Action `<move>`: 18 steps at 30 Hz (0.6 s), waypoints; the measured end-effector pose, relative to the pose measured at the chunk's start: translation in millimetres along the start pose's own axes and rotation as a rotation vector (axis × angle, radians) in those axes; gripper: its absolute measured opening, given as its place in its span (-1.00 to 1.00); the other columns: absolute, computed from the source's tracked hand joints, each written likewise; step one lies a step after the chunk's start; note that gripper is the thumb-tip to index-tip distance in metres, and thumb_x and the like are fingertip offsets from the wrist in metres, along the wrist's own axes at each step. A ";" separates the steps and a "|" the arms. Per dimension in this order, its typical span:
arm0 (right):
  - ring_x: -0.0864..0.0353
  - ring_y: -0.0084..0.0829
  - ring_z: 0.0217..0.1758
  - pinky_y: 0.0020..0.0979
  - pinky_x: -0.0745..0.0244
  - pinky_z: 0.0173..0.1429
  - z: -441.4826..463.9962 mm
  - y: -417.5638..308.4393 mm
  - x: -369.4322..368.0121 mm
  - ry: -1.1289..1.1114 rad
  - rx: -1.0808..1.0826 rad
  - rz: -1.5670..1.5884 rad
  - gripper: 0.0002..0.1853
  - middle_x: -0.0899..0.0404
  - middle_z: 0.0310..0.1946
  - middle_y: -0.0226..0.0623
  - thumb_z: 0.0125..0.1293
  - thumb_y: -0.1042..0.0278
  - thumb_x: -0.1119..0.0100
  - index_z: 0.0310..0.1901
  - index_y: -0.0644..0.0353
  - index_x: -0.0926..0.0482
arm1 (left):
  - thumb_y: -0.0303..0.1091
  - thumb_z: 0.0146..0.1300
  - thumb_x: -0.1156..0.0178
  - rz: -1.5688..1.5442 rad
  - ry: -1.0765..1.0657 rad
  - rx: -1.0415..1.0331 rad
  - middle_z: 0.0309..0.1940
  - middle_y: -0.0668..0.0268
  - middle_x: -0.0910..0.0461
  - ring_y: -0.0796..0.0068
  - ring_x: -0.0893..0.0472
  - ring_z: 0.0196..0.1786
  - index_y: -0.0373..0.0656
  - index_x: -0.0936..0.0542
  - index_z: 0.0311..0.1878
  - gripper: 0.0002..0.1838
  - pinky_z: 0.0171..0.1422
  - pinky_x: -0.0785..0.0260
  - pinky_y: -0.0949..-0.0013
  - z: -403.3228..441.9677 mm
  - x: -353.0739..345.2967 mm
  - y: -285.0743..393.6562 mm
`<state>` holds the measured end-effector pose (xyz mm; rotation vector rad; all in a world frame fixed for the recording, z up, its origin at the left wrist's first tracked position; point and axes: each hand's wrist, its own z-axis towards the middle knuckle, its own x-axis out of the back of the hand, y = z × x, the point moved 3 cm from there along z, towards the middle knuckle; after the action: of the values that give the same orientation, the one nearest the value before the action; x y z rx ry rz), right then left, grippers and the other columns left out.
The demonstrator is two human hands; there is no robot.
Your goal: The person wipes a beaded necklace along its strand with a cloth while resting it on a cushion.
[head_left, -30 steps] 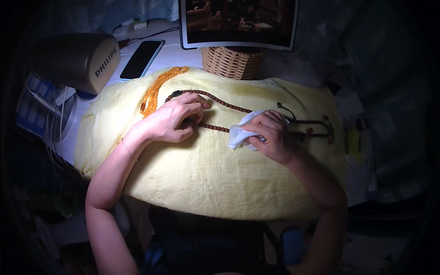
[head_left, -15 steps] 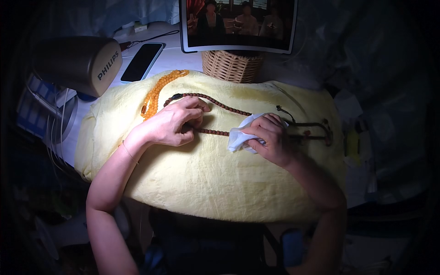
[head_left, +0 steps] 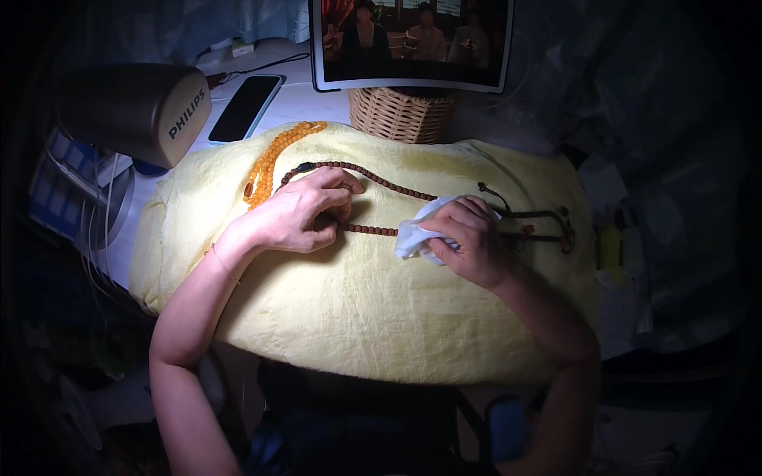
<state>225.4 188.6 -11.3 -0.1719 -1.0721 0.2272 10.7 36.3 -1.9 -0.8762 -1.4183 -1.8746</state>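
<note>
Yellow cloth [head_left: 357, 317]: spread over my worktop [head_left: 305, 99].
Brown bead strand [head_left: 379, 180]: on the cloth, long axis left-right, dark cord end rightward.
Left hand [head_left: 308, 210]: fingers curled down at the strand; I can't tell if they pinch it.
Right hand [head_left: 470, 238]: clutching a white wipe [head_left: 414, 241] over the strand.
Edges: amber beads [head_left: 274, 159] beyond my left wrist; bare cloth nearer me.

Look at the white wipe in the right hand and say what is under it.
Two lengths of brown bead strand run up to the wipe, which the right hand grips over the yellow cloth. What the wipe and hand cover cannot be seen.
</note>
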 end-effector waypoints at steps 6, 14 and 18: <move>-0.55 -0.24 -0.11 -0.17 -0.35 0.15 1.1 -5.1 9.3 -0.023 -0.001 -0.088 -0.70 -0.58 -0.24 -0.28 0.06 0.28 -0.29 -0.14 0.17 -0.66 | -0.47 -0.08 -0.18 -0.021 -0.024 0.043 0.12 0.06 -0.49 0.06 -0.46 0.22 -0.30 -0.53 -0.34 -0.81 0.34 -0.34 0.14 -0.2 1.4 2.1; -0.57 -0.29 -0.07 -0.11 -0.35 0.28 0.3 -11.5 1.8 -0.037 0.135 -0.108 -0.63 -0.60 -0.21 -0.34 0.03 0.13 -0.43 -0.16 0.13 -0.65 | -0.41 0.00 -0.24 -0.012 0.021 -0.026 0.13 0.07 -0.48 0.08 -0.47 0.21 -0.30 -0.57 -0.31 -0.80 0.34 -0.33 0.14 0.1 -2.1 -0.7; -0.58 -0.29 -0.10 -0.16 -0.40 0.20 -1.0 -3.9 3.7 -0.021 0.070 -0.142 -0.74 -0.60 -0.24 -0.35 0.01 0.27 -0.41 -0.25 0.12 -0.63 | -0.43 -0.02 -0.22 -0.001 0.005 0.015 0.15 0.08 -0.48 0.08 -0.45 0.24 -0.30 -0.55 -0.34 -0.82 0.36 -0.32 0.14 0.1 -0.7 1.2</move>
<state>228.3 185.8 -7.6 -0.0307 -1.0910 0.1387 12.1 36.2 -1.9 -0.8637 -1.4281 -1.8630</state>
